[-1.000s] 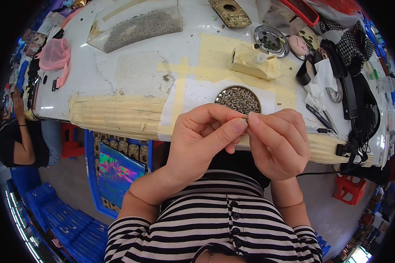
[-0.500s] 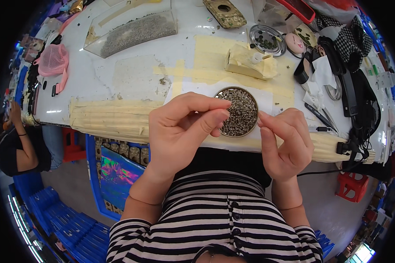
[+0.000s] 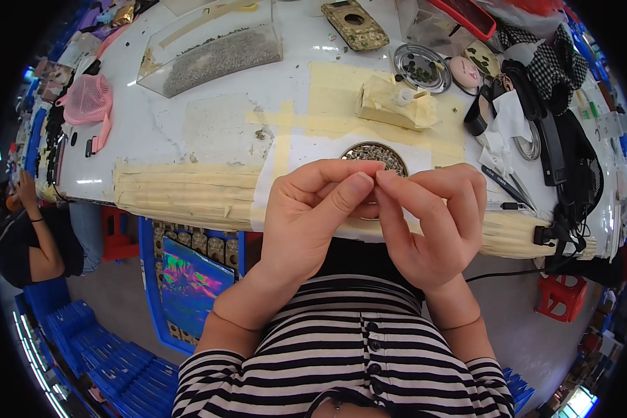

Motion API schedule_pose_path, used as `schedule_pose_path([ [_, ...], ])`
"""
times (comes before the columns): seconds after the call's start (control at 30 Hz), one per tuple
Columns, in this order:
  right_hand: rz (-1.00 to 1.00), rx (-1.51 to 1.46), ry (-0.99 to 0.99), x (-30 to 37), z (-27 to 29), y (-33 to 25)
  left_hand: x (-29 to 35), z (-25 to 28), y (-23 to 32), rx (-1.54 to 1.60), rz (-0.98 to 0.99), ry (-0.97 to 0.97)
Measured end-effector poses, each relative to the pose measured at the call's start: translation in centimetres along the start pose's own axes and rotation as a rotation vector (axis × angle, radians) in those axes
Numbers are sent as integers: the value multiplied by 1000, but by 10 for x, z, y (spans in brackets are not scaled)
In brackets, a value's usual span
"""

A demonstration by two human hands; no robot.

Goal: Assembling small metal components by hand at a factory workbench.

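My left hand [image 3: 312,219] and my right hand [image 3: 435,226] meet fingertip to fingertip over the near side of a round tin [image 3: 400,152]. Both pinch with thumb and forefinger. Whatever lies between the fingertips is too small or too hidden to make out. Many small, shiny metallic pieces [image 3: 373,154] fill the tin, and my fingers cover its near half. Under it is white paper [image 3: 283,157] on the table.
Behind the tin stands a tape-covered block [image 3: 393,104]. A clear box of grey bits [image 3: 219,59] is far left, a camouflage-patterned part [image 3: 355,24] at the back. Tweezers [image 3: 512,184] lie to the right. A blue crate [image 3: 146,279] stands below the table edge; another person's arm [image 3: 38,223] shows far left.
My hands have come together: the left moved right, the right moved left. Their fingertips now meet in front of the tin and hide more of it.
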State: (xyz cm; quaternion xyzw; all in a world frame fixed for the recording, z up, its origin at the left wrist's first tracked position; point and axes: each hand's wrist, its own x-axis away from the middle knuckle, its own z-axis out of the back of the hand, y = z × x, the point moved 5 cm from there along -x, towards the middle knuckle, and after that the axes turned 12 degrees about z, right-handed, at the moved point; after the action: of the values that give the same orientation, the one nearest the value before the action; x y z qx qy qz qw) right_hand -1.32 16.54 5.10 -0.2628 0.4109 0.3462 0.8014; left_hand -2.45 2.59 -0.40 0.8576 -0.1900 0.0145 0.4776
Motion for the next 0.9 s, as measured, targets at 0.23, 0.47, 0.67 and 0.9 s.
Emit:
schedule_pose_path([
  [0.23, -92, -42, -27, 1, -4, 6, 3, -9, 2, -14, -54, 39],
  [0.47, -420, -547, -39, 8, -13, 20, 7, -4, 4, -202, -291, 73],
  [0.67, -429, -552, -1, 10, -13, 19, 7, -2, 9, -265, -326, 104],
  [0.9, -162, -164, 37, 6, -7, 8, 7, -5, 8, -191, -273, 138],
])
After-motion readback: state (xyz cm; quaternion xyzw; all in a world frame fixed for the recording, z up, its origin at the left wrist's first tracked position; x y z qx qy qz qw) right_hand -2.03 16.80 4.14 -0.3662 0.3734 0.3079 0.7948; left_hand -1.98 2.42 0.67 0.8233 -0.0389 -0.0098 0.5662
